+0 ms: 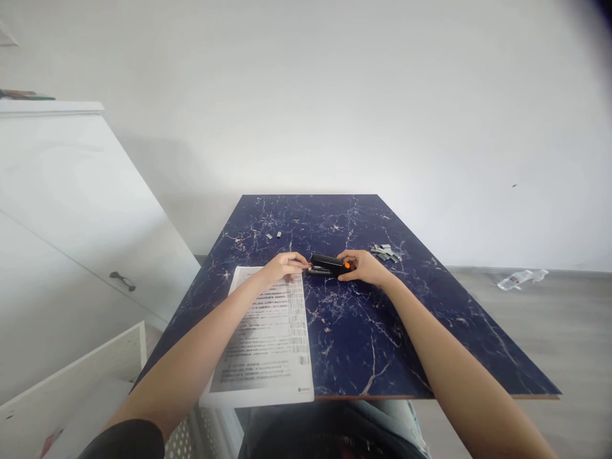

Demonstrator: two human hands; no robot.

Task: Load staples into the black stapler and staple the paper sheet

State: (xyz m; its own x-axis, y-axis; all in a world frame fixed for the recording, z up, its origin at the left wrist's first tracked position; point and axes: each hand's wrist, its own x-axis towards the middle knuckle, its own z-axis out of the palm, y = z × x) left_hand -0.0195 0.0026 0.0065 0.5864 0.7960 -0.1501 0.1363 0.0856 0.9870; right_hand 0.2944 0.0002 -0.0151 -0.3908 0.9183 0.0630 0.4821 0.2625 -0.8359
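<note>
A black stapler point(326, 264) with an orange part lies on the dark blue marbled table point(363, 331). My right hand point(364, 267) is closed round its right end. My left hand point(285, 266) pinches at the stapler's left tip, resting over the top corner of a printed paper stack point(270, 338). The stack lies on the table's left part and overhangs the near edge. What the left fingers hold, if anything, is too small to make out.
A small heap of staple strips point(386, 252) lies just right of my right hand. Two loose staple pieces point(273, 235) sit farther back. A white cabinet point(71, 223) stands left. A plastic bottle point(521, 278) lies on the floor right.
</note>
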